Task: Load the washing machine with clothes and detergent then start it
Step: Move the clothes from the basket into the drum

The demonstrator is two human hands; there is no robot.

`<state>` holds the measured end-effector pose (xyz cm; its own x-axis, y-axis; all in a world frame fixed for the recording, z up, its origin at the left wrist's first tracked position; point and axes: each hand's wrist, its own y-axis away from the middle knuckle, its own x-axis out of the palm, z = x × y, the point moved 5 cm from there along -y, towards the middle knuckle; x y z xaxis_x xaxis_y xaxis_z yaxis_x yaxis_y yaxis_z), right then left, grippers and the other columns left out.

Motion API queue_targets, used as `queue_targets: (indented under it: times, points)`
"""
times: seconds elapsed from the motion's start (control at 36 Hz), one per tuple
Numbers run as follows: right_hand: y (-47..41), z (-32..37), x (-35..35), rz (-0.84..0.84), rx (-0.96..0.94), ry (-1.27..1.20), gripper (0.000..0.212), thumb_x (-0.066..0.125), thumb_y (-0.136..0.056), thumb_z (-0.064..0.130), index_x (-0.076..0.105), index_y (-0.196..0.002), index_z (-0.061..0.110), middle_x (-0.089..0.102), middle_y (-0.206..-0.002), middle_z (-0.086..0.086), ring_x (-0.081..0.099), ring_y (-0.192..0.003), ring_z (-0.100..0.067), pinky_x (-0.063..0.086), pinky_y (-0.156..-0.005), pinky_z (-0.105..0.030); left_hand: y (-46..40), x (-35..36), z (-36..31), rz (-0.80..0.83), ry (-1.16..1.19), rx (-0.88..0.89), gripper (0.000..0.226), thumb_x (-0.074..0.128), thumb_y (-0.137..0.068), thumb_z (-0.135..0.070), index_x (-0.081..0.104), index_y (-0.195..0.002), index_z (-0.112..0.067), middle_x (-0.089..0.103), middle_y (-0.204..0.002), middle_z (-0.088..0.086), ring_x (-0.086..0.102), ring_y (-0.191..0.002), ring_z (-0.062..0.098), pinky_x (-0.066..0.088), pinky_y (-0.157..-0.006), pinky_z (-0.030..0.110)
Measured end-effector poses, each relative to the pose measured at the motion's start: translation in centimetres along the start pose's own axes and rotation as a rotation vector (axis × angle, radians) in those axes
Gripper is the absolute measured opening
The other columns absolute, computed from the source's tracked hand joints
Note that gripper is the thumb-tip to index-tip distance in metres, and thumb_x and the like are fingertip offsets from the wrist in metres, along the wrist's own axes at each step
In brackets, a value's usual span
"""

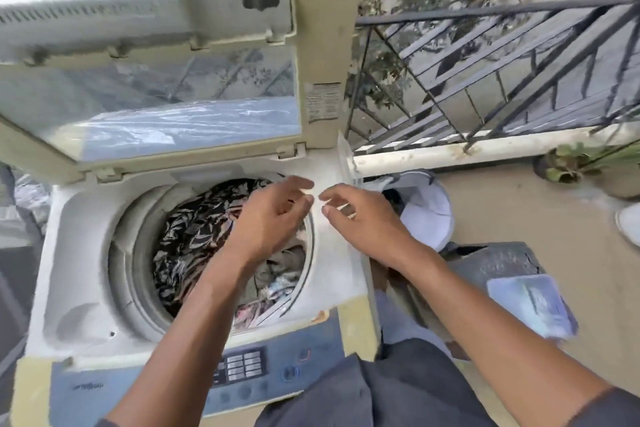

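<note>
While lid (149,55) upright, white basket (427,208) beside railing (485,80).

The scene is seen from one head-worn wide-angle camera, pointed forward and steeply down. The open washing machine (194,253) is viewed from close above, and the balcony railing (502,80) is caught at right.
</note>
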<state>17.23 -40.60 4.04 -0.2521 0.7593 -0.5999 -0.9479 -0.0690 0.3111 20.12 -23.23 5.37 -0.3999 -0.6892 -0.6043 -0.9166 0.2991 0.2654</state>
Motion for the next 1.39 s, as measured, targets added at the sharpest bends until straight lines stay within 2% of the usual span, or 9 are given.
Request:
queue_targets:
  times: [0.14, 0.22, 0.42, 0.56, 0.69, 0.81, 1.0, 1.22, 1.39]
  points:
    - [1.1, -5.7, -4.9, -0.157, 0.068, -0.047, 0.021, 0.064, -0.100, 0.031, 0.072, -0.120, 0.028, 0.075, -0.104, 0.010, 0.070, -0.086, -0.007, 0.058, -0.081, -0.030, -2.3, 4.0, -6.0, 0.033, 0.036, 0.087, 0.020, 0.063, -0.103, -0.033, 0.073, -0.120, -0.029, 0.077, -0.107, -0.010, 0.071, -0.095, 0.002, 0.058, -0.083, 0.025]
    - [1.2, -10.5, -6.9, -0.215, 0.134, -0.026, 0.017, 0.065, -0.096, 0.033, 0.072, -0.111, 0.030, 0.076, -0.098, 0.011, 0.070, -0.083, -0.008, 0.059, -0.081, -0.036, -4.5, 7.2, -8.8, 0.089, 0.006, 0.120, 0.024, 0.061, -0.101, -0.040, 0.073, -0.119, -0.030, 0.076, -0.105, -0.013, 0.072, -0.092, 0.004, 0.058, -0.085, 0.027]
    - [0.0, -20.7, -10.5, -0.144, 0.326, 0.011, 0.016, 0.061, -0.092, 0.033, 0.072, -0.104, 0.032, 0.076, -0.101, 0.008, 0.071, -0.095, -0.019, 0.058, -0.084, -0.040, -10.4, 16.6, -10.7, 0.309, -0.159, 0.056, 0.026, 0.061, -0.103, -0.031, 0.070, -0.127, -0.024, 0.074, -0.112, -0.005, 0.070, -0.092, 0.014, 0.052, -0.083, 0.025]
    - [-2.6, -28.4, -10.7, -0.029, 0.471, -0.022, 0.016, 0.061, -0.093, 0.027, 0.072, -0.103, 0.031, 0.076, -0.102, 0.007, 0.070, -0.097, -0.018, 0.056, -0.084, -0.032, -14.9, 24.1, -7.5, 0.503, -0.348, -0.066, 0.030, 0.061, -0.100, -0.028, 0.069, -0.129, -0.023, 0.076, -0.121, 0.004, 0.071, -0.109, 0.027, 0.054, -0.091, 0.032]
    - [-7.1, -36.8, -7.5, 0.108, 0.507, -0.025, 0.028, 0.053, -0.090, 0.036, 0.068, -0.114, 0.031, 0.075, -0.110, 0.003, 0.070, -0.104, -0.025, 0.058, -0.087, -0.039, -19.3, 31.7, -3.0, 0.656, -0.458, -0.177, 0.038, 0.057, -0.104, -0.033, 0.061, -0.140, -0.022, 0.068, -0.136, 0.005, 0.063, -0.124, 0.029, 0.049, -0.100, 0.031]
    - [-11.2, -43.0, -5.0, 0.184, 0.506, 0.049, 0.031, 0.053, -0.096, 0.029, 0.066, -0.124, 0.028, 0.073, -0.122, -0.006, 0.067, -0.110, -0.032, 0.057, -0.090, -0.040, -23.4, 38.2, 0.7, 0.733, -0.473, -0.212, 0.040, 0.055, -0.105, -0.029, 0.058, -0.143, -0.018, 0.067, -0.137, 0.009, 0.061, -0.129, 0.031, 0.046, -0.104, 0.033]
    - [-18.9, -55.4, 1.2, 0.259, 0.501, 0.133, 0.030, 0.054, -0.100, 0.025, 0.064, -0.128, 0.024, 0.069, -0.131, -0.007, 0.064, -0.116, -0.035, 0.053, -0.091, -0.038, -30.8, 47.6, 9.5, 0.743, -0.490, -0.249, 0.043, 0.054, -0.105, -0.025, 0.055, -0.147, -0.016, 0.061, -0.146, 0.010, 0.055, -0.135, 0.031, 0.039, -0.105, 0.031]
    - [-27.1, -65.8, 9.4, 0.273, 0.394, 0.279, 0.026, 0.056, -0.100, 0.031, 0.063, -0.121, 0.017, 0.068, -0.117, -0.013, 0.064, -0.106, -0.038, 0.056, -0.083, -0.044, -36.5, 56.3, 17.5, 0.760, -0.474, -0.291, 0.046, 0.055, -0.105, -0.030, 0.051, -0.149, -0.017, 0.057, -0.149, 0.011, 0.052, -0.136, 0.032, 0.041, -0.106, 0.036]
    - [-32.7, -70.9, 14.1, 0.243, 0.327, 0.411, 0.056, 0.063, -0.097, 0.032, 0.043, -0.148, 0.021, 0.050, -0.142, -0.020, 0.053, -0.123, -0.041, 0.053, -0.092, -0.047, -38.0, 58.5, 22.0, 0.726, -0.497, -0.299, 0.047, 0.058, -0.102, -0.033, 0.052, -0.146, -0.018, 0.059, -0.144, 0.011, 0.055, -0.130, 0.034, 0.046, -0.106, 0.040]
